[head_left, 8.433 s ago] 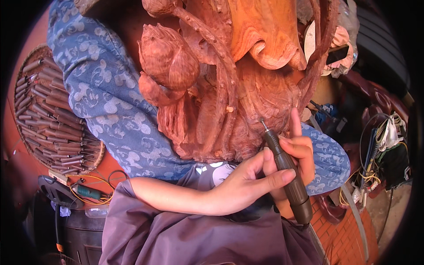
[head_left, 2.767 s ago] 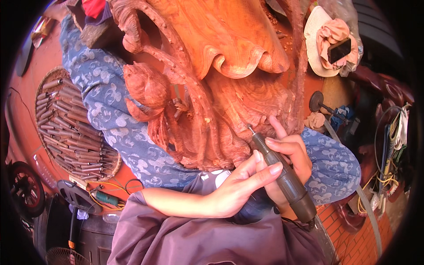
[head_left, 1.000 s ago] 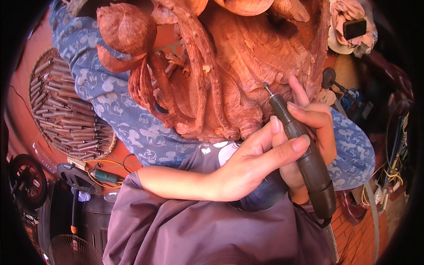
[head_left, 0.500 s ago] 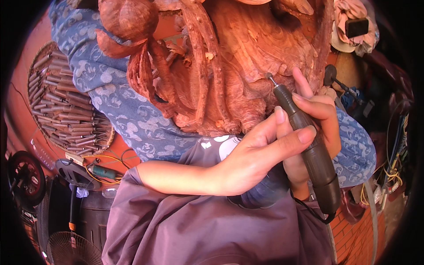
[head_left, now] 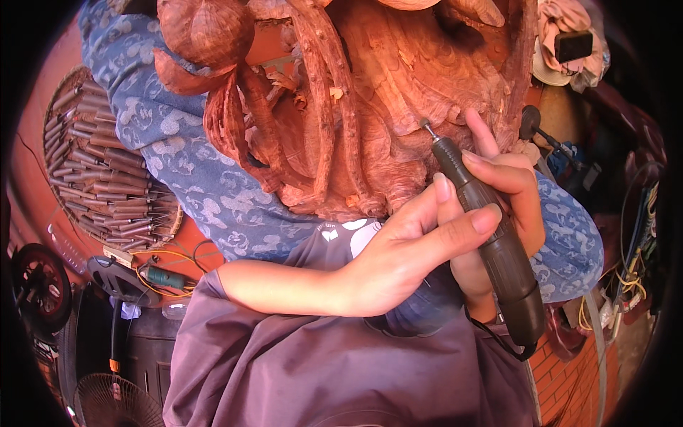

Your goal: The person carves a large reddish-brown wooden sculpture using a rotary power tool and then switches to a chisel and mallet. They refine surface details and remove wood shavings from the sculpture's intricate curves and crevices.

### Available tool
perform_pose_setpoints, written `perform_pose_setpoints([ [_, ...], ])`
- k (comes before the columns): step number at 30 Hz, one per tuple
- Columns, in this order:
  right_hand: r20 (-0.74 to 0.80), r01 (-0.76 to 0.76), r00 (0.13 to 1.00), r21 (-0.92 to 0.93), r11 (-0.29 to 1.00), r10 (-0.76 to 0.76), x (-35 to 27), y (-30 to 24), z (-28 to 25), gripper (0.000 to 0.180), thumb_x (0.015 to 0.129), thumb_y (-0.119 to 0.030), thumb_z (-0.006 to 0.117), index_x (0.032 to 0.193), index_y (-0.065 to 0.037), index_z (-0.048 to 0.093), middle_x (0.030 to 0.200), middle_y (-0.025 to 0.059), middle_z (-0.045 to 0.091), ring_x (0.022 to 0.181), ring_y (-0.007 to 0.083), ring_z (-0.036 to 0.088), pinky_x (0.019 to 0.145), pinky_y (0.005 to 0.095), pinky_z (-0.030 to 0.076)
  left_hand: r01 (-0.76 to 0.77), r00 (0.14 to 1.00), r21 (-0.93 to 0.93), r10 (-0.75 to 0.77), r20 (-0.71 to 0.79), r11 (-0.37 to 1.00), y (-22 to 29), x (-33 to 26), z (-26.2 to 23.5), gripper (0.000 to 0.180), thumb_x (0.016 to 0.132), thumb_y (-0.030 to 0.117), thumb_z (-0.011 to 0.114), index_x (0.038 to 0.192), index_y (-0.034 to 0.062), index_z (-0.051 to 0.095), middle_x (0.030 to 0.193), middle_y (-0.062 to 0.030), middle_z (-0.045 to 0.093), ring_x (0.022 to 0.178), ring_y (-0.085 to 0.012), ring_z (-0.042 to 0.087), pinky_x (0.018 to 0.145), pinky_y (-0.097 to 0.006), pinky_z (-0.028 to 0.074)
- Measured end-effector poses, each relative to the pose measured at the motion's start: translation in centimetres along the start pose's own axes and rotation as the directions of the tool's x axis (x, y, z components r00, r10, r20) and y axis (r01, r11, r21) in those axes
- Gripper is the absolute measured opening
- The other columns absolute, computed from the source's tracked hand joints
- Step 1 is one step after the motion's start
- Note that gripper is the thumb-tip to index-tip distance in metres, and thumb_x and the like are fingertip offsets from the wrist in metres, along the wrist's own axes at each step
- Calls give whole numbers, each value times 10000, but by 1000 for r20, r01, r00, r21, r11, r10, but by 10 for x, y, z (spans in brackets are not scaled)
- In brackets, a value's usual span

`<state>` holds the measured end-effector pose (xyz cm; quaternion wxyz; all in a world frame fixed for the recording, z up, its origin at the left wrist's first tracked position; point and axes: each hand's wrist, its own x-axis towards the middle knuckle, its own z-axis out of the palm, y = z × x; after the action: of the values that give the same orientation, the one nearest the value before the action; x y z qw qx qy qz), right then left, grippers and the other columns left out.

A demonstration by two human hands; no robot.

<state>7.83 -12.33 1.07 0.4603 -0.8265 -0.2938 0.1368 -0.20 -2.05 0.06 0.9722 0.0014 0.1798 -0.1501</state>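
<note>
A large reddish wood carving (head_left: 370, 107) with roots and folds rests on my lap, over a blue patterned cloth (head_left: 185, 171). My right hand (head_left: 509, 188) grips a dark olive rotary tool (head_left: 509, 274) like a pen. The tool's small bit touches the carved surface near the carving's right side. My left hand (head_left: 405, 252) reaches across from the left. Its fingers wrap the tool's barrel just below the right hand's fingers. A black cord leaves the tool's lower end.
A round woven basket (head_left: 99, 171) holding several chisels sits at the left. Below it lie a small green tool with yellow wire (head_left: 163, 277) and a floor fan (head_left: 114, 402). Tangled cables (head_left: 637, 249) hang at the right. A hat with a dark phone (head_left: 569, 46) is at top right.
Both hands keep the same grip on the tool. The bit has crept slightly along the carving, and the view has drifted toward the carving's lower part.
</note>
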Motion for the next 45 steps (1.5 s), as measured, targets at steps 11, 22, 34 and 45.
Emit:
perform_pose_setpoints([
  [11,-8,9,1000,68,998,-9,1,6,-9,232,779,-99,754,936,36,649,791,108,610,743,193,627,992,622,473,-58,997,127,50,63,990,-5,1,2,349,1038,277,499,1264,13,475,1229,-52,572,1181,-116,503,1017,-300,377],
  [22,26,-34,999,72,997,32,3,8,-12,245,752,-87,755,954,17,661,792,90,627,729,176,636,1009,597,470,-36,999,8,36,24,999,-10,5,0,339,1037,273,507,1255,15,473,1201,-37,556,1165,-113,492,1023,-295,375],
  [34,-8,-13,1000,91,996,14,1,11,-12,254,751,-83,752,962,23,658,812,106,643,729,177,636,1003,597,474,-9,1000,14,9,19,1000,-8,5,5,331,1034,263,521,1252,20,466,1170,-10,540,1153,-89,464,1029,-283,353],
  [45,4,5,1000,95,995,-6,2,12,-13,269,803,-165,751,950,39,657,815,111,643,729,182,636,995,597,477,17,1000,-7,-16,12,1000,-7,7,2,337,1029,264,533,1257,25,466,1177,-17,548,1144,-95,480,1010,-284,374],
])
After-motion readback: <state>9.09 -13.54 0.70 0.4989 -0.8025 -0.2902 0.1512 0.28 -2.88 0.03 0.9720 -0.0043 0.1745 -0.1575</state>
